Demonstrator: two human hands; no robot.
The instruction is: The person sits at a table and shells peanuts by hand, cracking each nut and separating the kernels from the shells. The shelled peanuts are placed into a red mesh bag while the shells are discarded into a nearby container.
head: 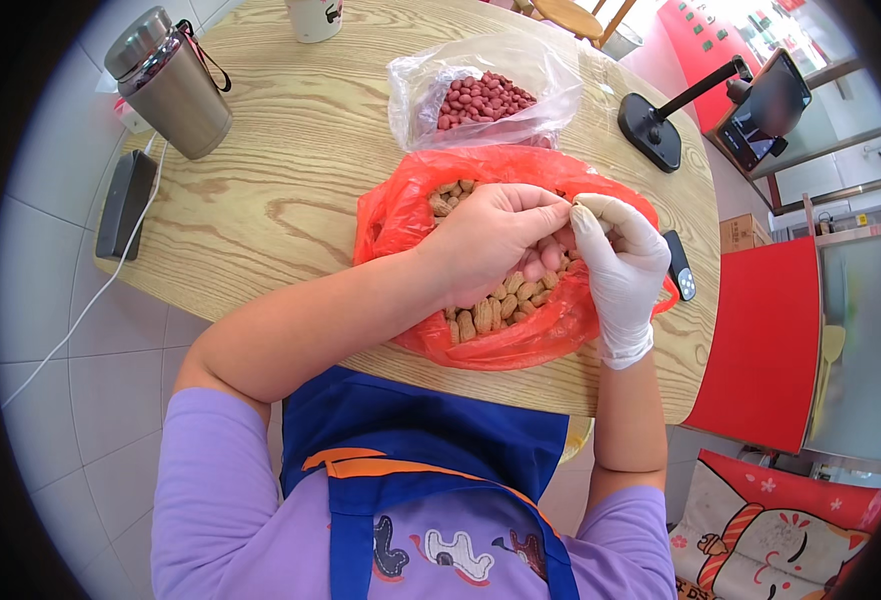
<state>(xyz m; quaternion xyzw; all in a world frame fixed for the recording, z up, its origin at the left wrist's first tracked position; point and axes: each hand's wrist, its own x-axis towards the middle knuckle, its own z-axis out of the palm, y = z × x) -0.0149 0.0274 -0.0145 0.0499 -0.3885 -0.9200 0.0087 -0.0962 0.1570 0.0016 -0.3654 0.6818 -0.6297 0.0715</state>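
Over an open red plastic bag [500, 354], my bare left hand [485, 236] and my right hand [626, 259] meet at the fingertips. A thin white glove covers the right one. Between the pinched thumbs and index fingers is a small tan peanut piece [577, 204], mostly hidden by the fingers. Unshelled peanuts [487, 313] fill the bag below, partly covered by my hands. Just beyond it lies a clear plastic bag [408, 97] containing red-skinned peanut kernels [489, 99].
The wooden table [283, 202] carries a steel thermos [177, 90], a black power bank [125, 206] with a white cable, and a white cup [315, 19]. To the right are a black stand [650, 131] holding a phone [763, 112], and a dark remote control [680, 266].
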